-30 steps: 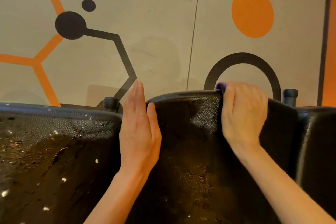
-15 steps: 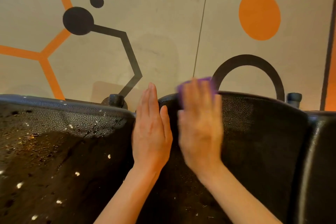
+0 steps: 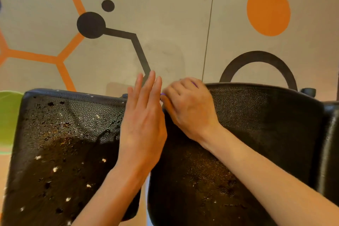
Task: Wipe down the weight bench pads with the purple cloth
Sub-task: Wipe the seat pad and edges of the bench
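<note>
Right hand (image 3: 189, 108) bunches the purple cloth (image 3: 162, 94) at the right pad (image 3: 256, 124)'s top-left corner; left hand (image 3: 143, 124) flat, fingers straight, beside it.

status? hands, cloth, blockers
Left hand flat, fingers straight, at the gap between pads. Right hand curled on purple cloth, top left corner of right pad. Cloth mostly hidden. No blockers seen.

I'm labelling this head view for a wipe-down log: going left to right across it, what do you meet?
Worn left pad → left hand → right hand holding the purple cloth → right pad → black peg.
</note>
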